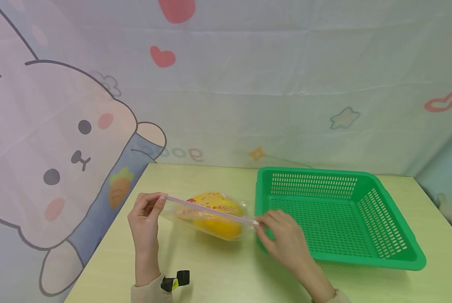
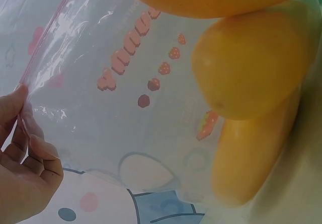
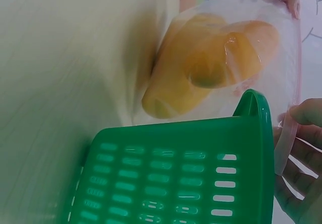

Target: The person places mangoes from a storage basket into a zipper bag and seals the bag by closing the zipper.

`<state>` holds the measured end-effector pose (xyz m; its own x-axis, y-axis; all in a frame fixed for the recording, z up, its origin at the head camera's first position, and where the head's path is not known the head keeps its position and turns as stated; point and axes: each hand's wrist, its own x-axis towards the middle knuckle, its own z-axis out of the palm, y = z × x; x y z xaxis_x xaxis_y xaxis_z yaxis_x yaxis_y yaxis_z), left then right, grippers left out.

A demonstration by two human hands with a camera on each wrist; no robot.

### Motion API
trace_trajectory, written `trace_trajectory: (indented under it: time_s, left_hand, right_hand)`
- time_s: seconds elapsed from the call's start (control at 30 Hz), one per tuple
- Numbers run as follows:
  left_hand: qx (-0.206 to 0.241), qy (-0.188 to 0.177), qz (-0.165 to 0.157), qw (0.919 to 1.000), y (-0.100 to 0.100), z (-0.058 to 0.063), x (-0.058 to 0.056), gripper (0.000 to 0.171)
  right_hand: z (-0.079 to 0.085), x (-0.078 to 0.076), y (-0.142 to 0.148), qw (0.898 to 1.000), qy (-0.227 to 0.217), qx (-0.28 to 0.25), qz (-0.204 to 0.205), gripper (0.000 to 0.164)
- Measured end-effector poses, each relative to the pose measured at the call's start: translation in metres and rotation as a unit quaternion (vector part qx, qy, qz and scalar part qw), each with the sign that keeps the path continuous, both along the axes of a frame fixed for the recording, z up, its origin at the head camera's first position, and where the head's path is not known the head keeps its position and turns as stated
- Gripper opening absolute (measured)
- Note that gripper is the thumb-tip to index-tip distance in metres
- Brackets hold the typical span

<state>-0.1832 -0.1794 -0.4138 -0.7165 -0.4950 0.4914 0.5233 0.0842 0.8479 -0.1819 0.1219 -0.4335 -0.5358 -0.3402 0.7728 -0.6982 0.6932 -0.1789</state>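
Note:
A clear zip bag [image 1: 207, 209] with a pink closure strip and printed lettering is stretched between both hands above the table. Several smooth yellow fruits [image 2: 251, 63], mango-like in shape, lie inside at the bag's lower part. At the strip's left end, my left hand [image 1: 145, 216] pinches the edge between thumb and fingers. My right hand [image 1: 284, 237] pinches the strip's other end, close to the green basket's near left corner. In the right wrist view, the fruits [image 3: 176, 83] show through the plastic beside the basket wall. Whether the strip is sealed along its length cannot be told.
A green plastic basket [image 1: 324, 227] with slotted walls stands on the right of the pale yellow table [image 1: 207, 269]. Its left side is very near the bag. Behind the table hangs a printed cloth [image 1: 241, 105]. A black strap [image 1: 173, 281] sits at my left wrist.

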Motion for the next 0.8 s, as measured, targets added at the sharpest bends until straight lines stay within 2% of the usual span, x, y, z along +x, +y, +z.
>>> trace_trajectory:
  time_s: [0.8]
  left_hand:
    - [0.003,-0.009,0.003,0.9999,0.0002,-0.0004,0.0001,0.018]
  right_hand:
    - [-0.0044,-0.0007,0.0083,1.000,0.008,0.007,-0.007,0.010]
